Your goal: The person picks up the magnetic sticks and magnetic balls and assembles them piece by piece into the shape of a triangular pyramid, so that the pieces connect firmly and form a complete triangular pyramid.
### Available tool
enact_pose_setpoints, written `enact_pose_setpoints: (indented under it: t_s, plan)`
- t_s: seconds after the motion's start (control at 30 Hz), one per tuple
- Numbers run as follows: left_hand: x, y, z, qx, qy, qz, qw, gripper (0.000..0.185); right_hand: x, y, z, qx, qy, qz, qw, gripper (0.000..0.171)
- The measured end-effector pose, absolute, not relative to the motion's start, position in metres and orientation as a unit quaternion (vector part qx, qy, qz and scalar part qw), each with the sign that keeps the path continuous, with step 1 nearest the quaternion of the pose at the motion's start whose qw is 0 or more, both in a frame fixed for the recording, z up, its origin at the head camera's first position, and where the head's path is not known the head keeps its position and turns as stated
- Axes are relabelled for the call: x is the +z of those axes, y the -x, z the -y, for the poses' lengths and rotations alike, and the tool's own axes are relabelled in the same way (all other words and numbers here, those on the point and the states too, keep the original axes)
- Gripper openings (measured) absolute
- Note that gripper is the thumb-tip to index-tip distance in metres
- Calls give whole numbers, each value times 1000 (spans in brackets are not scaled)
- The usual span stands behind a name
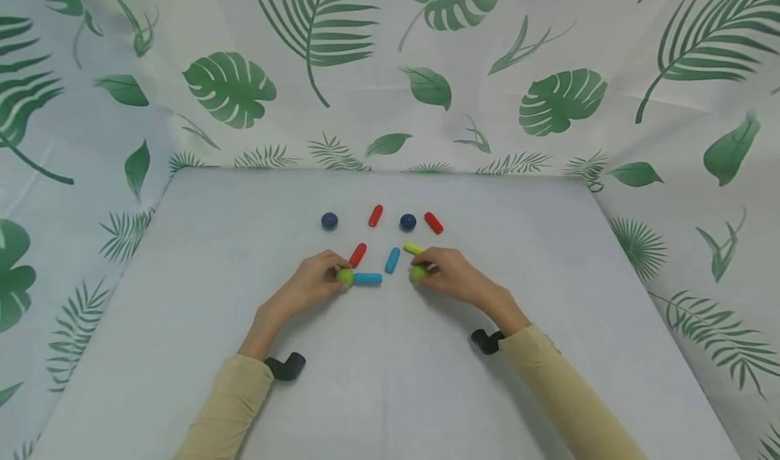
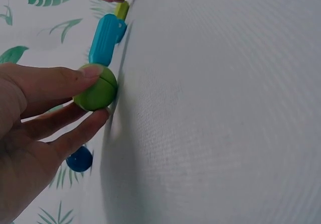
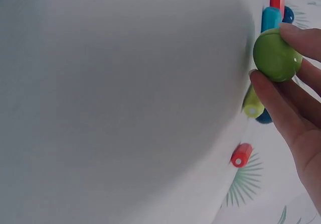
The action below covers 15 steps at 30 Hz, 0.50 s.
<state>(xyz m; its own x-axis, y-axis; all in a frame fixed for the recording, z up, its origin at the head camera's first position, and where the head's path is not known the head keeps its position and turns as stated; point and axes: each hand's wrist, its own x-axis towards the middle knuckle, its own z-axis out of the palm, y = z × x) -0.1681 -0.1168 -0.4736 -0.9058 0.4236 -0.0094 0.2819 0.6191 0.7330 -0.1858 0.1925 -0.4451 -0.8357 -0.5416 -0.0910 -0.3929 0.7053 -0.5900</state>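
In the head view my left hand [image 1: 313,281] pinches a green ball [image 1: 344,277] between thumb and fingers, low on the table. A blue rod [image 1: 368,278] lies against that ball's right side, and a red rod [image 1: 358,255] lies just above it. My right hand [image 1: 453,274] pinches a second green ball [image 1: 418,274]. Above those fingers sits a yellow-green rod [image 1: 414,248], partly hidden by the hand. Between the two hands lies another blue rod [image 1: 393,260], tilted. The left wrist view shows the left thumb and fingers around the grooved green ball [image 2: 96,89].
Farther back on the white table [image 1: 213,277] are a dark blue ball [image 1: 330,221], a red rod [image 1: 375,215], another dark blue ball [image 1: 407,222] and another red rod [image 1: 434,223]. A leaf-patterned cloth [image 1: 365,128] hangs behind the table's far edge.
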Motion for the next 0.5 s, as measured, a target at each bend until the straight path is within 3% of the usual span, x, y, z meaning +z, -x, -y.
enact_pose_setpoints:
  t_s: [0.5]
  plan:
    - [-470, 168, 117, 391, -199, -894, 96, 36, -447, 187, -167, -287, 292, -903, 128, 32]
